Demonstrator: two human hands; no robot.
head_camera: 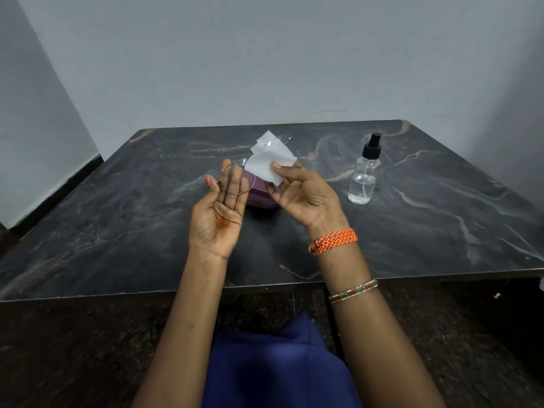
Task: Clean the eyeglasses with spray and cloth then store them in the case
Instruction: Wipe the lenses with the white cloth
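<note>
I see the eyeglasses held up between the two hands, above the middle of the tabletop. One round wire-rimmed lens lies against the straight, upturned fingers of my left hand, which supports it with the palm open toward me. The other lens is hidden under the white cloth, and a thin temple arm pokes out past the cloth on the far side. My right hand pinches the cloth between thumb and curled fingers, pressing it round that lens.

Directly beyond and beneath both hands sits the purple case, partly hidden by them; I cannot tell whether it is open. To the right of my right hand, well apart from it, the clear spray bottle stands upright with its black pump top.

The dark marbled surface stretches wide to the left of my left hand and to the right past the bottle. Its near edge runs under my forearms; the far edge meets the wall.
</note>
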